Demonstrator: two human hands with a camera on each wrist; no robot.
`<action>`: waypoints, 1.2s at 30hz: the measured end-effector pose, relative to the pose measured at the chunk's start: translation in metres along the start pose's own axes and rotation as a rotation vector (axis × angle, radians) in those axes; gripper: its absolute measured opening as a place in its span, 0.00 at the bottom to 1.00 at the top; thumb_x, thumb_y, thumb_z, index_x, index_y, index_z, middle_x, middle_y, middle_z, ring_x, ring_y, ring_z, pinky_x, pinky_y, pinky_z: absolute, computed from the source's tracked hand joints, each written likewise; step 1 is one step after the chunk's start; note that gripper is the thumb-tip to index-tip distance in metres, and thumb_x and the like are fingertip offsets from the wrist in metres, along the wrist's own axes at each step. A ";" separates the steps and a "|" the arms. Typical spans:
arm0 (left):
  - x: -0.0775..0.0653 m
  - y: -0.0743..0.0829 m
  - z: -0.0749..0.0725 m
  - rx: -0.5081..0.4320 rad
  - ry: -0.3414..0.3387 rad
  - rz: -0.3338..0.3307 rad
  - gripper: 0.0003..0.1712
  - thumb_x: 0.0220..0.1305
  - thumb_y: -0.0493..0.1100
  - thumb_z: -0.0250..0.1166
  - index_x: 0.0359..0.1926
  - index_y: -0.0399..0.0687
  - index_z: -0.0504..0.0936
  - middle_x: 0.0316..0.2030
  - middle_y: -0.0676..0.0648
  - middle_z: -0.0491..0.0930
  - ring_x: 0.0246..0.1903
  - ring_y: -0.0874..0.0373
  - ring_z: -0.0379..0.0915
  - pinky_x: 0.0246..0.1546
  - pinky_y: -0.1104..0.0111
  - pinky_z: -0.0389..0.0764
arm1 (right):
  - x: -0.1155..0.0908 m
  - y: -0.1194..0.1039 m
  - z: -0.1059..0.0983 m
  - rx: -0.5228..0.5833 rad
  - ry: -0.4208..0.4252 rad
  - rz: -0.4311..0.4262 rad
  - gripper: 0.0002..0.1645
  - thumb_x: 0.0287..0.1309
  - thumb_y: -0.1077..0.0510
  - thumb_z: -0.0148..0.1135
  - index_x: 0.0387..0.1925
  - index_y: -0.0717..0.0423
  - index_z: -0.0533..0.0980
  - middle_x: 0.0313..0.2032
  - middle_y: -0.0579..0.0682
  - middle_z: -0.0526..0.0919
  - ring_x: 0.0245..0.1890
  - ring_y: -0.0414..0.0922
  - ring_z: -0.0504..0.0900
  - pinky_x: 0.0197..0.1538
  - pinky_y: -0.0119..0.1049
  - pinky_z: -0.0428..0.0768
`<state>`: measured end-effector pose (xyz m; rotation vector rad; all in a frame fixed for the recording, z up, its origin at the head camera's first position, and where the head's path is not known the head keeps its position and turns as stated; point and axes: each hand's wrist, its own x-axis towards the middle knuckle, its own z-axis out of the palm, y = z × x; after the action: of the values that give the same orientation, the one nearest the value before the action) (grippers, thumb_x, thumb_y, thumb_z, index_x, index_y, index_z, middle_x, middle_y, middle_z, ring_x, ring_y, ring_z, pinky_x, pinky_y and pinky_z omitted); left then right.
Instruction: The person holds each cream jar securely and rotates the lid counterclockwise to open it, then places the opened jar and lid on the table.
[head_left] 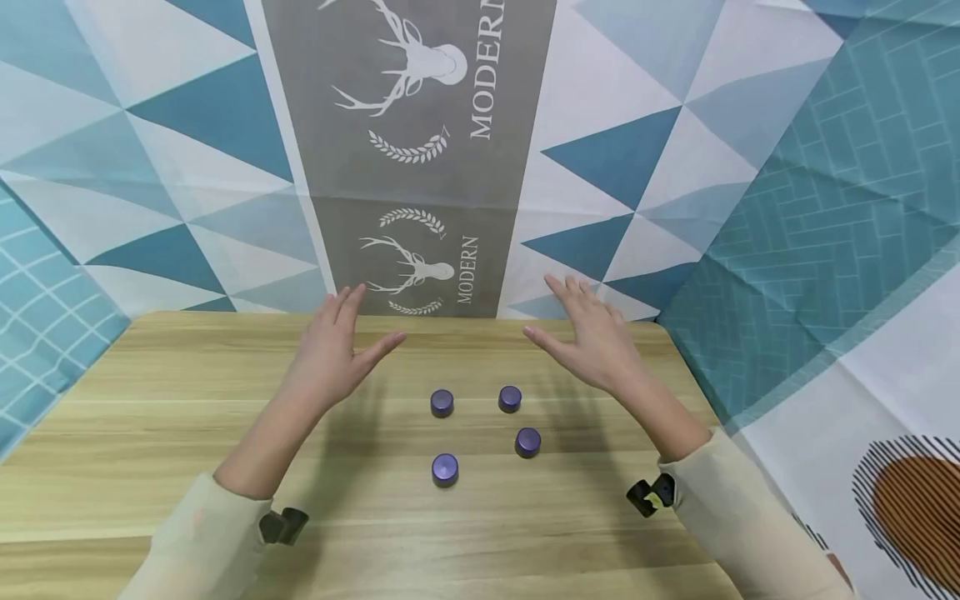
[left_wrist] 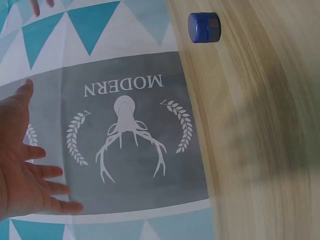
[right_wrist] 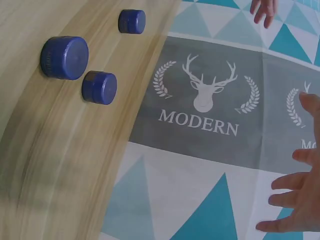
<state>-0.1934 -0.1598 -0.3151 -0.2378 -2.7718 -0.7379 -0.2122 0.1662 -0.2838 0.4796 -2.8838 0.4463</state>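
Observation:
Four small round purple-blue lidded jars stand upright on the wooden table between my forearms. In the head view, one jar point(head_left: 442, 403) is at the back left and another jar point(head_left: 510, 399) at the back right. A third jar point(head_left: 528, 442) sits just in front of the right one, and the nearest jar point(head_left: 445, 471) is at the front left. My left hand point(head_left: 333, 354) is raised over the table's left side, fingers straight and thumb spread. Mirroring it on the right, my right hand point(head_left: 588, 337) has extended fingers too. Neither hand touches a jar.
The pale wooden table point(head_left: 375, 542) ends at a patterned cloth point(head_left: 420, 192) with deer prints and triangles behind it. Teal cloth point(head_left: 825, 208) hangs along the right side. A small black device point(head_left: 283, 527) is fixed at the left cuff, and another black device point(head_left: 651, 495) at the right.

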 end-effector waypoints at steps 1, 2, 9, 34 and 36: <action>0.000 -0.001 0.000 -0.015 0.007 0.012 0.53 0.59 0.71 0.53 0.71 0.39 0.50 0.68 0.31 0.53 0.68 0.32 0.46 0.64 0.38 0.51 | 0.000 0.000 0.001 0.016 0.010 0.000 0.48 0.55 0.26 0.48 0.72 0.37 0.47 0.72 0.55 0.52 0.72 0.56 0.50 0.65 0.67 0.50; 0.000 -0.002 0.001 -0.029 0.012 0.023 0.52 0.59 0.70 0.53 0.70 0.38 0.52 0.67 0.31 0.56 0.67 0.33 0.49 0.64 0.40 0.53 | 0.000 0.001 0.002 0.031 0.019 0.000 0.48 0.55 0.27 0.49 0.72 0.38 0.50 0.71 0.55 0.55 0.71 0.56 0.54 0.65 0.66 0.53; -0.002 -0.008 0.007 -0.108 0.020 0.040 0.44 0.60 0.63 0.59 0.65 0.33 0.62 0.61 0.31 0.66 0.62 0.35 0.59 0.62 0.45 0.61 | -0.003 -0.001 0.012 0.155 0.006 -0.014 0.44 0.54 0.34 0.59 0.67 0.48 0.61 0.65 0.53 0.67 0.65 0.54 0.66 0.63 0.55 0.67; -0.023 -0.014 0.066 -0.234 -0.056 0.038 0.34 0.55 0.46 0.68 0.60 0.34 0.69 0.52 0.33 0.75 0.51 0.39 0.72 0.52 0.50 0.74 | -0.014 -0.014 0.070 0.266 -0.083 -0.082 0.28 0.52 0.45 0.66 0.53 0.52 0.77 0.53 0.50 0.80 0.52 0.50 0.78 0.53 0.46 0.77; -0.024 -0.014 0.070 -0.231 -0.072 0.046 0.34 0.55 0.46 0.68 0.60 0.34 0.69 0.51 0.33 0.75 0.50 0.40 0.73 0.51 0.50 0.75 | -0.015 -0.017 0.075 0.268 -0.093 -0.081 0.28 0.52 0.45 0.66 0.53 0.52 0.77 0.53 0.49 0.80 0.52 0.49 0.79 0.52 0.46 0.77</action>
<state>-0.1882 -0.1384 -0.3868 -0.3789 -2.7342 -1.0579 -0.2020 0.1309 -0.3531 0.6725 -2.8918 0.8229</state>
